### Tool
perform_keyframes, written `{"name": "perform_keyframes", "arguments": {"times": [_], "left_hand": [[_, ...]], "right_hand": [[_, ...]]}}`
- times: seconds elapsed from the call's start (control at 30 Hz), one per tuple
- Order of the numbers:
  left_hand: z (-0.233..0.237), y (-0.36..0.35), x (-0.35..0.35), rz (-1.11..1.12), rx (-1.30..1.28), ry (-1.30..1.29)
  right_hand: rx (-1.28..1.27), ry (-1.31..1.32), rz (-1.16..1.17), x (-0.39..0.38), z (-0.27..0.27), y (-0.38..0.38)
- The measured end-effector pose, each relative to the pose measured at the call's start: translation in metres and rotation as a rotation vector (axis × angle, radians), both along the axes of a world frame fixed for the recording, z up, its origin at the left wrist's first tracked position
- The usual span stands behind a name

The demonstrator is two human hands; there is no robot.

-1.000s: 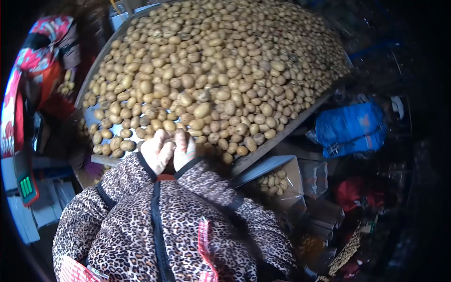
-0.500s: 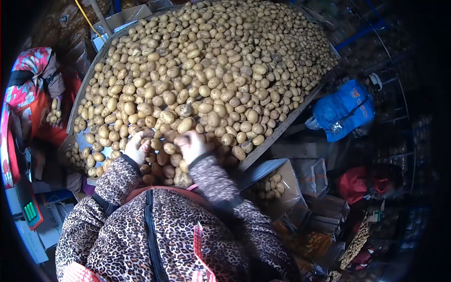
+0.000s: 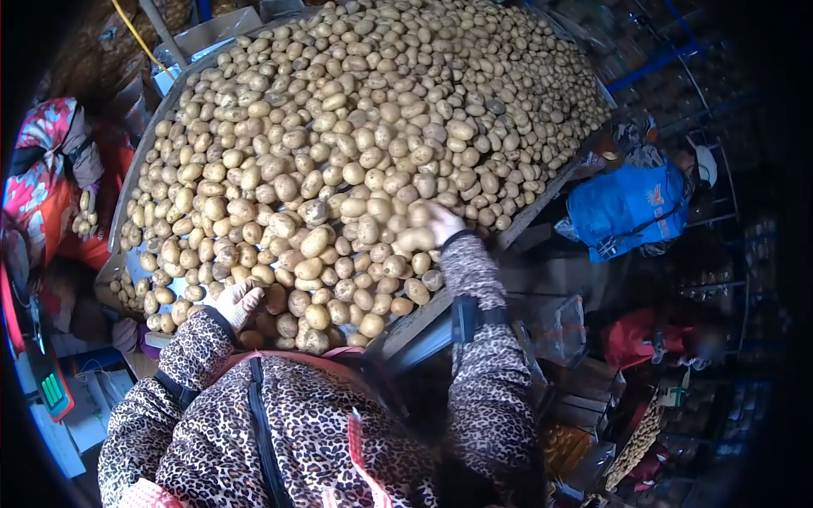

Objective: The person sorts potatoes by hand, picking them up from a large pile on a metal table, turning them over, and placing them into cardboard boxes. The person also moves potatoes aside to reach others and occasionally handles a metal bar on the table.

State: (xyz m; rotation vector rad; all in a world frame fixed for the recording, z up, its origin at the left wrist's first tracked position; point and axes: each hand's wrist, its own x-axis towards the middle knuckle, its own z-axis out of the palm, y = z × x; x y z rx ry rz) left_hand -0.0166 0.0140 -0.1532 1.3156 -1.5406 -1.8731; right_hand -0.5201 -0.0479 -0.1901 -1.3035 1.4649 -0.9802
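Note:
A wide heap of potatoes (image 3: 315, 242) covers the sloping table in front of me. My left hand (image 3: 237, 303) rests at the heap's near edge with its fingers curled, close beside a darker potato (image 3: 275, 299); whatever may lie inside the fingers is hidden. Farther out and to the right, my right hand (image 3: 445, 224) reaches into the heap. It touches blurred potatoes (image 3: 415, 240), and its fingertips are smeared and partly hidden. Both sleeves have a leopard print.
A raised wooden edge (image 3: 533, 206) bounds the table on the right. On the left stands a person in a flowered sleeve (image 3: 42, 182). Across to the right are a person in a blue vest (image 3: 627, 203) and another in red (image 3: 648, 339). A green-lit scale display (image 3: 53, 389) sits lower left.
My right hand has moved away from my body and right, from near the left hand into the heap. The left hand has shifted slightly left and down. Near potatoes have been displaced.

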Motion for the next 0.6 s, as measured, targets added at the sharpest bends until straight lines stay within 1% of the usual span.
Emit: {"name": "perform_keyframes", "arguments": {"times": [0.03,0.07,0.1,0.13,0.17,0.2,0.23,0.3,0.33,0.43,0.5,0.53,0.57,0.6], "left_hand": [[0.002,-0.001,-0.006,0.000,-0.039,-0.041],[0.007,-0.003,-0.010,0.003,-0.084,-0.086],[0.012,-0.003,-0.015,0.030,0.004,0.012],[0.018,-0.002,-0.014,0.045,0.023,-0.021],[0.026,0.001,-0.014,0.094,0.057,0.025],[0.031,0.003,-0.013,0.146,0.088,0.072],[0.024,0.005,-0.007,0.194,0.114,0.170],[0.020,0.008,0.004,0.193,0.040,0.123],[0.013,0.009,0.010,0.180,0.015,0.079],[0.024,0.009,-0.006,0.237,0.059,0.174],[0.035,0.010,-0.012,0.215,0.044,0.100],[0.036,0.009,-0.015,0.192,0.032,0.067],[0.023,0.007,-0.010,0.215,0.147,0.111],[0.024,0.010,-0.010,0.179,0.115,0.102]], "right_hand": [[0.119,0.154,0.000,0.027,0.015,-0.002],[0.330,0.245,0.087,0.058,0.046,-0.004],[0.213,0.258,0.058,0.056,0.045,-0.017],[0.097,0.265,0.033,0.056,0.042,-0.033],[0.035,0.473,-0.062,0.041,0.046,-0.044],[-0.031,0.680,-0.159,0.009,0.057,-0.056],[-0.101,0.886,-0.257,-0.023,0.067,-0.066],[-0.111,1.096,-0.310,-0.030,0.072,-0.079],[-0.047,1.104,-0.267,-0.030,0.072,-0.078],[0.139,1.125,-0.168,-0.031,0.077,-0.067],[0.274,1.133,-0.096,-0.030,0.079,-0.049],[0.250,0.816,-0.221,-0.050,0.044,-0.040],[0.261,0.294,-0.339,-0.041,0.055,-0.015],[0.277,-0.049,-0.439,-0.034,0.059,0.008]]}}
